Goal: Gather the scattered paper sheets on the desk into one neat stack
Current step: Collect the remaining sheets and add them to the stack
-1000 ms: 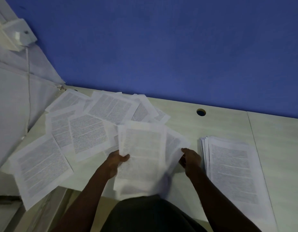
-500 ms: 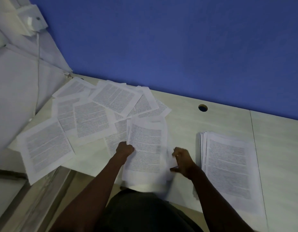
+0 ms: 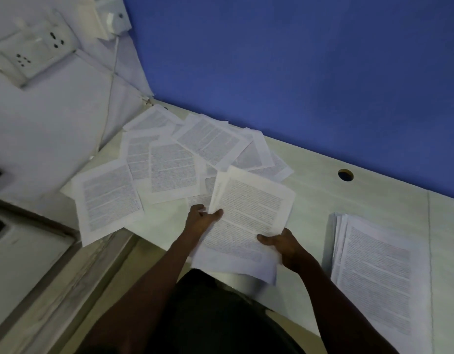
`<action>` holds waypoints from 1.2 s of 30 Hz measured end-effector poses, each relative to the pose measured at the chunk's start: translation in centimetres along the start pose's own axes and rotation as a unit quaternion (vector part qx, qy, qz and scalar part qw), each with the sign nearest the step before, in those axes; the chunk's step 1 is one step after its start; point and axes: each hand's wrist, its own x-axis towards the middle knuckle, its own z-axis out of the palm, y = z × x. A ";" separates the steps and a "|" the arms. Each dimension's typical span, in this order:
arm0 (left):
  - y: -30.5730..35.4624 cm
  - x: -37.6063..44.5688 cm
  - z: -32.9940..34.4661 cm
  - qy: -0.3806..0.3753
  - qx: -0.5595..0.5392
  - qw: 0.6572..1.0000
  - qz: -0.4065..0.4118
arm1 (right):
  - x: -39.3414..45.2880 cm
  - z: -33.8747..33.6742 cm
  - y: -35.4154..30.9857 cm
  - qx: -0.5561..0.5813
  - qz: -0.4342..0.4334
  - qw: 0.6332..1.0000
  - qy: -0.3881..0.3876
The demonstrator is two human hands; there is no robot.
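Observation:
Both hands hold a small bundle of printed sheets point(image 3: 249, 215) above the desk's front edge. My left hand point(image 3: 201, 221) pinches its left edge, thumb on top. My right hand point(image 3: 282, 245) grips its lower right corner. Several loose printed sheets point(image 3: 172, 169) lie overlapping and fanned out at the back left of the pale desk point(image 3: 348, 200). One sheet point(image 3: 108, 200) hangs over the desk's left front corner. A gathered stack of sheets point(image 3: 376, 272) lies on the right side of the desk.
A blue wall point(image 3: 297, 72) runs behind the desk. A round cable hole point(image 3: 345, 175) sits near the back edge. A white wall with a socket plate point(image 3: 34, 52) and a hanging cable stands at the left. A seam crosses the desk at the right.
The bundle has been lifted off the desk and tilted clockwise. My right hand has closed on its lower right corner. The camera has swung toward the left.

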 end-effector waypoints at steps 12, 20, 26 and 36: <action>-1.8 2.3 -12.1 0.050 -0.112 0.992 0.015 | 6.8 15.5 -4.2 -0.174 -0.103 0.979 0.027; -4.8 8.2 -27.8 0.310 0.159 0.936 -0.051 | 16.0 37.0 -6.2 -0.438 -0.152 0.885 0.036; -7.0 11.9 -36.3 0.234 0.051 0.970 -0.048 | 19.5 46.7 -6.1 -0.525 -0.115 0.841 0.058; -0.7 16.0 -36.2 0.169 -0.106 0.979 0.030 | 22.4 45.4 -11.1 -0.334 -0.099 0.936 0.054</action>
